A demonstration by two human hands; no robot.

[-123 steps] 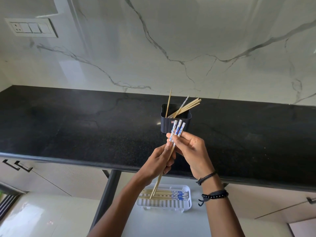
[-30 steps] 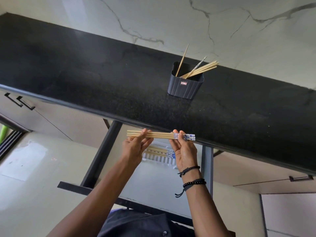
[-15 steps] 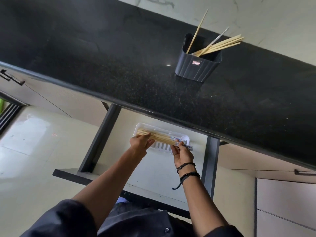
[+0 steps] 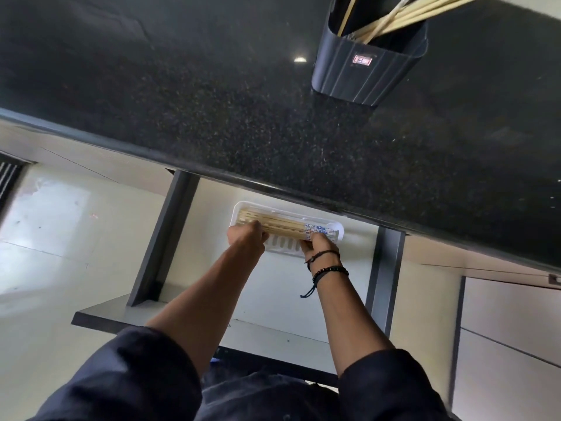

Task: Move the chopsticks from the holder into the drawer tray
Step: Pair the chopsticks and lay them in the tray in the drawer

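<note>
Reaching into the open drawer (image 4: pixel 273 287), both hands hold one bundle of chopsticks (image 4: pixel 282 227) level at the white tray (image 4: pixel 339 233). Left hand (image 4: pixel 247 237): fingers curled round the plain wooden ends. Right hand (image 4: pixel 318 246): fingers pinching the blue-patterned ends. Whether the bundle touches the tray cannot be determined. Beyond, on the black countertop (image 4: pixel 212 132), the dark holder (image 4: pixel 364 77) stands upright, further chopsticks (image 4: pixel 419 13) leaning in it.
</note>
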